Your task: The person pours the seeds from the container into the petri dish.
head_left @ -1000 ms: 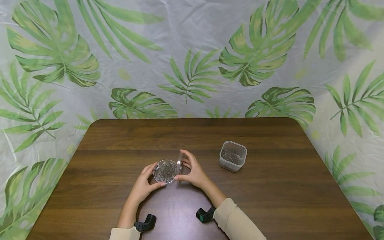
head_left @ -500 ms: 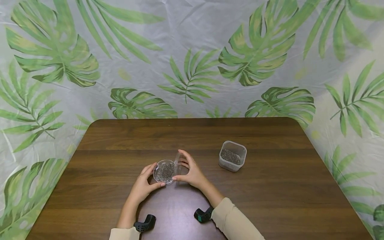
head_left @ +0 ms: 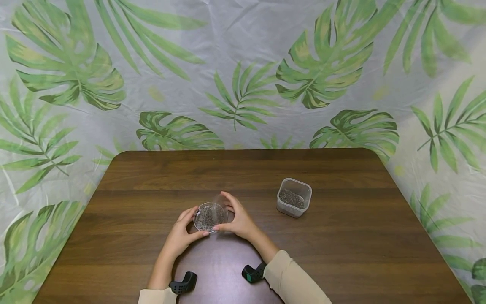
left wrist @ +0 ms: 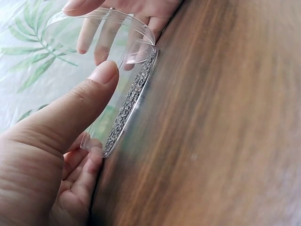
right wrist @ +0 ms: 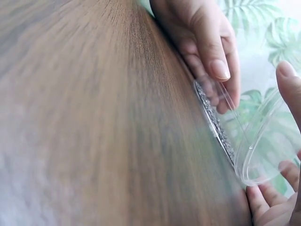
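Observation:
On the table in front of me lies a clear round petri dish (head_left: pixel 204 218), its bottom spread with small grey-black grains (left wrist: pixel 130 101). My left hand (head_left: pixel 181 232) holds it by the left side, thumb at the near rim and fingers at the far side. Between the thumb and fingers of my right hand (head_left: pixel 241 220) is the clear petri dish lid (right wrist: pixel 270 146). That lid is tilted over the right part of the dish, its lower edge at or close to the dish's right rim. Whether the two touch cannot be told for certain.
To the right stands a square clear plastic tub (head_left: pixel 294 197) with more of the grey grains in it. Both wrists carry a black camera mount (head_left: pixel 184 283). Behind the brown wooden table (head_left: pixel 341 236) hangs a leaf-patterned cloth (head_left: pixel 243 50).
My right hand has moved a little left, and the lid has gone from nearly upright to leaning further over the dish. The left hand and dish have hardly moved.

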The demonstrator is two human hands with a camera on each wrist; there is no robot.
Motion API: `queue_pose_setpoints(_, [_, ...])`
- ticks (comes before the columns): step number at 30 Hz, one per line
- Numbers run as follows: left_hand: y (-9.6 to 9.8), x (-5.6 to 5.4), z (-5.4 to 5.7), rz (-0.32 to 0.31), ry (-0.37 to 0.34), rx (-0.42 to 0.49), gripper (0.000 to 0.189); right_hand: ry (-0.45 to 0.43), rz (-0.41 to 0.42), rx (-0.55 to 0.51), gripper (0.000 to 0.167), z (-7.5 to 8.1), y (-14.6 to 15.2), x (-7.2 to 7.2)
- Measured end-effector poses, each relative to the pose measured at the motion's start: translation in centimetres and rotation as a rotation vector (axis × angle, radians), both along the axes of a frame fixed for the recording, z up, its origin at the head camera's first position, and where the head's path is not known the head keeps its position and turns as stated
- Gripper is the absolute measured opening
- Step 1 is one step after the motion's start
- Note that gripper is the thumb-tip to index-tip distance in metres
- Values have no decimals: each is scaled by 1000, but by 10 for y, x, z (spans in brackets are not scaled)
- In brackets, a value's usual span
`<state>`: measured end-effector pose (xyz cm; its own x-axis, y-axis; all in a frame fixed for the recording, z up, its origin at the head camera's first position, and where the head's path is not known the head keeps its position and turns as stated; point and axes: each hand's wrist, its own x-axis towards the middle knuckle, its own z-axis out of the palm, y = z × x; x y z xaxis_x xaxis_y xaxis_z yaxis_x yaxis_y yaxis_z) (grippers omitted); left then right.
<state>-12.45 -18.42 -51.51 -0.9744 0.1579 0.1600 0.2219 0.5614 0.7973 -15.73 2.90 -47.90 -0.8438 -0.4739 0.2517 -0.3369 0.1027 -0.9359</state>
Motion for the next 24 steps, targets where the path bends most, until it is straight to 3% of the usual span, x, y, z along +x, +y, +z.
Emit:
queue_pose_setpoints(8, [-1,0,0,-8,-3,10,86,35,-12,70,89,0,-4,-1])
queue_pose_setpoints(15, [-1,0,-1,-7,1,1,85,54,-37,132,93,-29,-7,-12])
queue_pose_setpoints(24, [-1,-1,-2,-18,22,15,85,75,-27,184,93,-34,-8,-14])
